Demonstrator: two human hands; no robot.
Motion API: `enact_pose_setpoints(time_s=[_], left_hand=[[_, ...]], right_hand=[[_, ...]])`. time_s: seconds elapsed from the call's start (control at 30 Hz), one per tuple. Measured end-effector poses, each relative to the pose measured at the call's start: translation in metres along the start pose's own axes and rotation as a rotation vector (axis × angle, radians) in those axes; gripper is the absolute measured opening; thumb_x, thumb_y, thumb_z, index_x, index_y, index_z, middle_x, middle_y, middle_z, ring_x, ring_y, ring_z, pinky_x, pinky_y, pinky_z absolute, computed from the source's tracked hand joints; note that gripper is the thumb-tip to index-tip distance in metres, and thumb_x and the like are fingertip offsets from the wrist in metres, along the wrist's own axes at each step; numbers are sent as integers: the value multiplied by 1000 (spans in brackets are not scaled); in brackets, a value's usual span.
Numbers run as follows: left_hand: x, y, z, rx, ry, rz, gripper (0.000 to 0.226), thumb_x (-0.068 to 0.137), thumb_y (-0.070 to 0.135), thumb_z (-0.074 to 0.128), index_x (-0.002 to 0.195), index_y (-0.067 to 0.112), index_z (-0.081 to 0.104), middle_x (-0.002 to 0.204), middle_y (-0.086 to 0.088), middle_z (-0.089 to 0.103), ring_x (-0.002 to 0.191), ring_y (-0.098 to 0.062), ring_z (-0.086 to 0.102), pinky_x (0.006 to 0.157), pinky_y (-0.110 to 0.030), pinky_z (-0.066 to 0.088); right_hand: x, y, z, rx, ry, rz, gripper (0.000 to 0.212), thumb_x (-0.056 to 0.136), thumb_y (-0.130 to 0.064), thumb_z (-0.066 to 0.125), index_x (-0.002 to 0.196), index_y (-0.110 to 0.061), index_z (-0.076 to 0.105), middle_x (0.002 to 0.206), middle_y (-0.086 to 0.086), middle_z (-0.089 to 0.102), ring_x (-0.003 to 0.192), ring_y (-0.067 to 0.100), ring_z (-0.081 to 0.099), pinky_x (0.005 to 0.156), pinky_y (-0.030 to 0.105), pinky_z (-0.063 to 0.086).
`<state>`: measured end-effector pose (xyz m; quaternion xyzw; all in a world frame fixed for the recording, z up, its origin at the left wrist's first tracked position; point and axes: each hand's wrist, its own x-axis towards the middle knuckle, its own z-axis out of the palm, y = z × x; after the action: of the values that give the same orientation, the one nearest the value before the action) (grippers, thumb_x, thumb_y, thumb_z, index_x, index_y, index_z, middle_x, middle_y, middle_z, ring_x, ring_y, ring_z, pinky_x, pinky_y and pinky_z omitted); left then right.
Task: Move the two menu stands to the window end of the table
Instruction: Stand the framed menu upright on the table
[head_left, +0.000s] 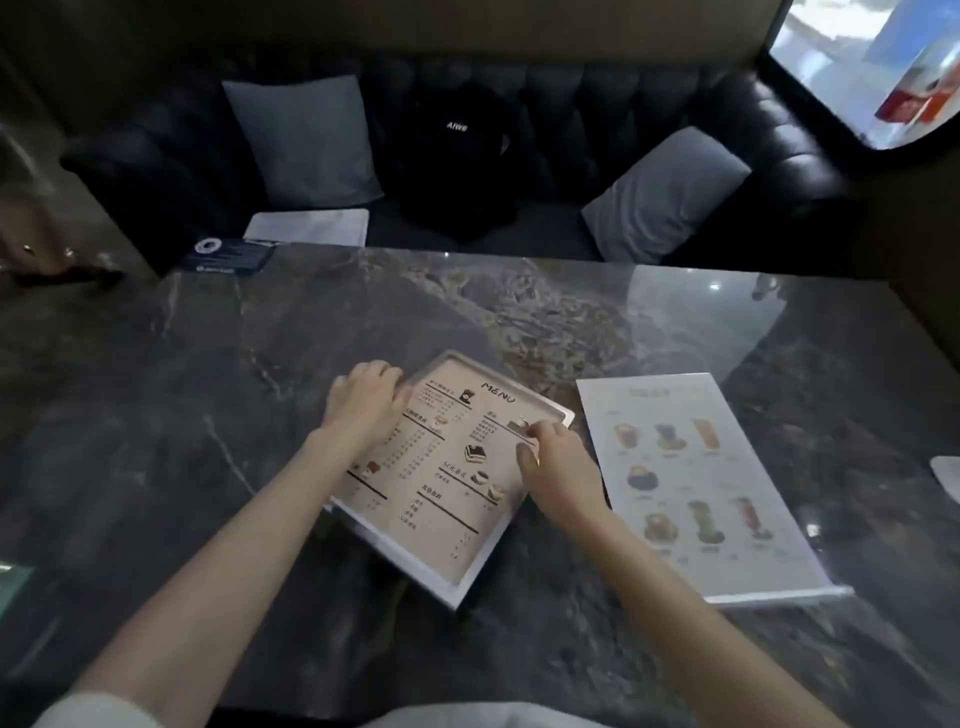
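Note:
A beige menu stand (447, 483) headed "MENU" is tilted over the middle of the dark marble table (208, 364). My left hand (363, 405) grips its upper left edge. My right hand (556, 462) grips its right edge, thumb on the face. A second menu stand (696, 483), white with drink pictures, leans back on its clear base just to the right, apart from both hands. The window (872, 67) is at the upper right.
A black tufted sofa (597, 114) runs along the far side, with two grey cushions (306, 140) and a black bag (457, 161). A blue card (228, 257) and white paper (311, 226) lie at the far left edge. A white object (948, 478) shows at the right edge.

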<state>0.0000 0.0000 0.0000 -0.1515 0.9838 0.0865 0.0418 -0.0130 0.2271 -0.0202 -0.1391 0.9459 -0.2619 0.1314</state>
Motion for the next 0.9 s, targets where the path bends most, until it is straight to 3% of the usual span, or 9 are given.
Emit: enact_pose_setpoints(time_s=[0.1,0.17,0.23,0.3,0.4,0.5,0.57,0.67,0.9], left_hand=[[-3,-14,14,111,-101,-72,55,97,38,32,144,10,29,156,-8,24,144,-23,18,115,-43,17],[-4,-24,23,141,-156,-121,62,95,43,35,146,9,23,158,-9,17,146,-24,12,117,-44,12],[-3,-32,29,112,-205,-177,67,92,49,39,144,7,27,155,-12,26,143,-26,21,115,-46,19],[-2,-36,26,-51,-288,-266,64,89,53,44,133,7,41,138,-14,48,125,-29,47,102,-44,40],[-2,-39,21,-335,-397,-350,51,87,52,50,114,8,53,101,-7,63,83,-21,59,70,-33,48],[-1,-42,19,-474,-392,-365,44,86,47,56,104,6,61,88,-7,68,72,-19,62,57,-28,45],[-1,-44,19,-556,-391,-390,41,84,44,61,99,6,64,84,-8,71,70,-20,65,57,-28,48],[0,-46,19,-665,-411,-423,38,82,40,66,96,5,66,83,-11,74,68,-23,70,62,-33,56],[-1,-45,17,-684,-427,-422,34,81,37,67,93,5,67,77,-10,73,65,-23,70,57,-30,55]], right_hand=[[-12,7,19,-7,47,-19,36,89,-17,43,122,-3,47,131,15,49,121,33,39,99,41,37],[-21,13,33,-3,90,-53,38,89,-14,44,124,-1,46,133,18,48,123,34,38,104,40,34],[-25,17,43,99,121,-20,38,90,-15,45,126,-2,44,135,17,47,126,32,36,106,39,32],[-28,17,46,242,161,33,40,90,-17,48,127,-3,43,135,14,46,128,28,35,106,35,31],[-32,14,43,582,168,209,41,87,-15,56,125,-7,41,125,9,52,116,21,47,96,26,39],[-31,13,43,935,37,441,41,88,-18,57,124,-9,40,111,2,60,98,15,58,84,25,48],[-26,19,48,1075,-40,528,41,88,-18,57,123,-5,43,104,6,66,93,19,65,83,35,54],[-21,25,43,1181,-179,551,35,88,-14,57,119,1,48,99,13,71,86,24,71,67,33,60],[-12,28,25,1251,-369,538,19,88,-4,54,105,5,52,90,14,70,69,19,72,53,30,60]])
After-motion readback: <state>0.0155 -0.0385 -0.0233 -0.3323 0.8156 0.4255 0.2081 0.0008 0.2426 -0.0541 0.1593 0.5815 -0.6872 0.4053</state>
